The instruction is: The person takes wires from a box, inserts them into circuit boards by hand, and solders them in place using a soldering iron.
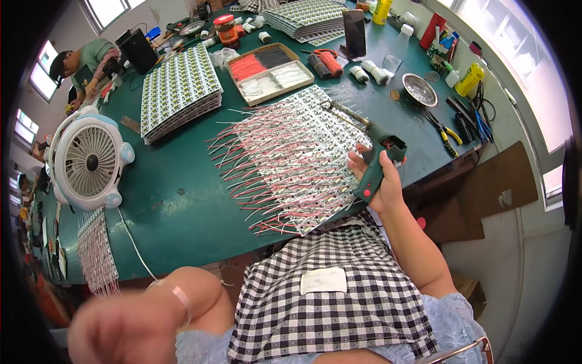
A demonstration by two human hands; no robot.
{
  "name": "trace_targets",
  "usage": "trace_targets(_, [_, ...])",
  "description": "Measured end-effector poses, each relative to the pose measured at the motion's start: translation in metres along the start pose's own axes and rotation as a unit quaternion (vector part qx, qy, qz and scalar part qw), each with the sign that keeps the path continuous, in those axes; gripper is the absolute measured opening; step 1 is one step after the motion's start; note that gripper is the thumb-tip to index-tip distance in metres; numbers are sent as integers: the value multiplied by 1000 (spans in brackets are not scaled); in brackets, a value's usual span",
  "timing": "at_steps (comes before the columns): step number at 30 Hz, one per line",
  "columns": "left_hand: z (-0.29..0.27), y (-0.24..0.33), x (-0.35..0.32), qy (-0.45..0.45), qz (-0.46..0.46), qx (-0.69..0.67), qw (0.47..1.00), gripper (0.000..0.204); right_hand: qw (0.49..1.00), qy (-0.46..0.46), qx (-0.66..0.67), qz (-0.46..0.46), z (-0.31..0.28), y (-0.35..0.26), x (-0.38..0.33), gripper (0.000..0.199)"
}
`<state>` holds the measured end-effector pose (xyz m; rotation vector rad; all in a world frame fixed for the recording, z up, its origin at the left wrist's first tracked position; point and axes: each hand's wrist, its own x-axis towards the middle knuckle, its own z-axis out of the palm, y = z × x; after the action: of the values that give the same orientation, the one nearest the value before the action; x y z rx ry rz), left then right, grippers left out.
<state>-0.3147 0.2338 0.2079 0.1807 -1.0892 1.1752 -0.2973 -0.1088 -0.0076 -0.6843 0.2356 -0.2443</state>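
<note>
With the right hand (381, 182) fingers wrapped tight around the green soldering gun (377, 156), its metal tip resting on the wired boards (291, 164) just beyond them, the blurred left hand (130, 330), grip unreadable, steadies nothing, so the tip could likely scorch wires.

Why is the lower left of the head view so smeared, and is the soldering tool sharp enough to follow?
Head view: the left hand is motion-blurred and close to the lens; the right hand and green soldering gun are sharp; table edges bow from fisheye distortion; the windows blow out white.
</note>
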Motion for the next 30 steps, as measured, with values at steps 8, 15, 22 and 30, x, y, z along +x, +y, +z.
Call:
trace_targets(8, [-90, -2, -164, -735, -371, 124, 554, 31, 998, 28, -9, -47, 11, 6, -4, 38])
trace_targets(15, [-138, 5, -122, -689, -505, 64, 516, 22, 997, 58, -4, -55, 1, 5, -6, 33])
trace_targets(22, [-135, -90, -113, -606, -471, 238, 595, 11, 995, 88, -13, -46, 5, 11, 3, 39])
trace_targets(30, [-179, -201, -150, -542, -502, 463, 490, 10, 995, 87, 13, -36, 2, 4, 1, 36])
